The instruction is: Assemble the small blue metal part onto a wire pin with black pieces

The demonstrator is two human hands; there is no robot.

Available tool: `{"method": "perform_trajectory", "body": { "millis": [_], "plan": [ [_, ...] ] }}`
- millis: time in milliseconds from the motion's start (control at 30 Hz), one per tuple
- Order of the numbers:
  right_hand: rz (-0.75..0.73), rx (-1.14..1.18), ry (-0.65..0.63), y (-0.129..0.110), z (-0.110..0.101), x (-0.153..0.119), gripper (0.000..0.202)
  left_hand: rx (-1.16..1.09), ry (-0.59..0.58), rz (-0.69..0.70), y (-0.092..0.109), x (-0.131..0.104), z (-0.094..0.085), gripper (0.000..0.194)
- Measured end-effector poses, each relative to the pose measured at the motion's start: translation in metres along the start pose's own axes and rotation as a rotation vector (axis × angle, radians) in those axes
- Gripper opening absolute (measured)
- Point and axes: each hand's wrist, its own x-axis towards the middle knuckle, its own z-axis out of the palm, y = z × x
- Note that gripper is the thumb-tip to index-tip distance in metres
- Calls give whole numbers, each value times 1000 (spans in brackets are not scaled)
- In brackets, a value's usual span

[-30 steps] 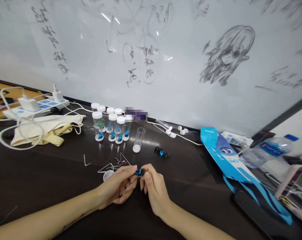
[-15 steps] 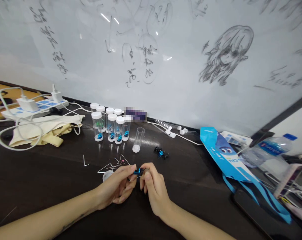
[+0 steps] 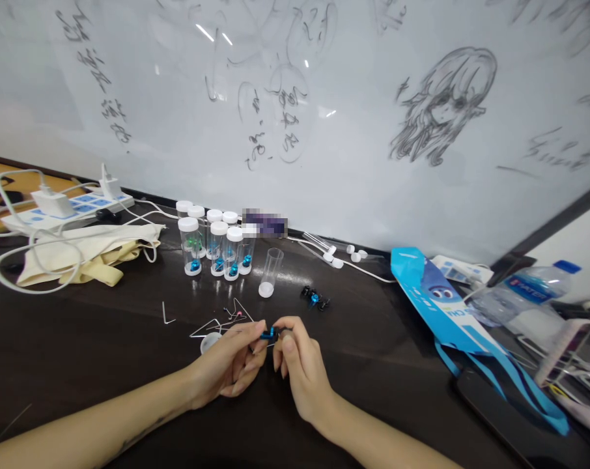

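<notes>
Between the fingertips of both hands is a small blue and black metal part (image 3: 269,334), too small to make out fully. My left hand (image 3: 234,357) pinches its blue side. With thumb and forefinger, my right hand (image 3: 302,365) is closed at its black end. Bent wire pieces and hex keys (image 3: 215,326) lie just beyond my left hand, beside a small white round cap (image 3: 210,342) partly hidden by that hand. A clear tube (image 3: 271,270) with a white base stands uncapped beyond my hands. More black and blue small parts (image 3: 314,298) lie to its right.
Several white-capped clear tubes (image 3: 219,247) holding blue or green parts stand back left. A cloth bag (image 3: 90,251) and power strip (image 3: 75,212) are at far left. Loose tubes and caps (image 3: 329,254) lie by the whiteboard (image 3: 324,130). Right are a blue bag (image 3: 436,299) and water bottle (image 3: 529,290).
</notes>
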Motion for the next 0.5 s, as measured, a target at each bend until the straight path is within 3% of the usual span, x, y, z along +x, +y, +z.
{"method": "perform_trajectory", "body": {
  "millis": [500],
  "plan": [
    [-17, 5, 3, 0, 0, -1, 32, 0, -13, 3, 1, -1, 0, 41]
  ]
}}
